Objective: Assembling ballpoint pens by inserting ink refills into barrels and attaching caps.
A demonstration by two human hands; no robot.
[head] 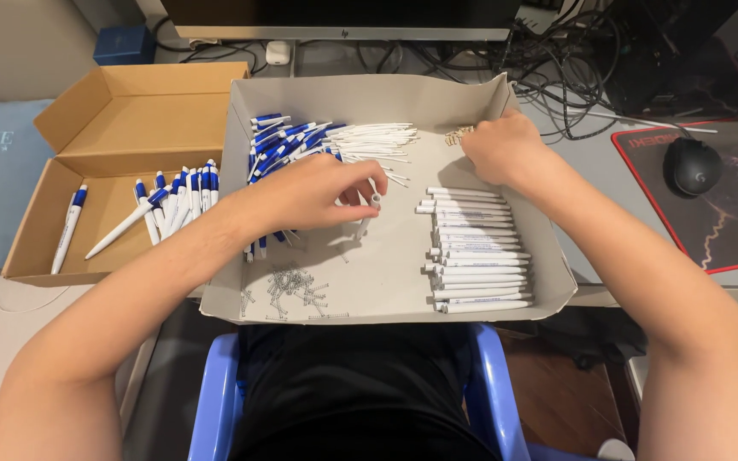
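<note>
Assembly underway: my left hand (322,189) pinches a white barrel (367,215), right hand (499,145) closing fingers on small springs (457,134) at the tray's (386,282) far edge.

Even bright indoor light, soft shadows under the forearms, sharp focus, slight wide-angle stretch at edges

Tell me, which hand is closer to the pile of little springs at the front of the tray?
Left. The left hand is over the tray's middle, just behind the springs. The right hand is at the far back corner.
</note>
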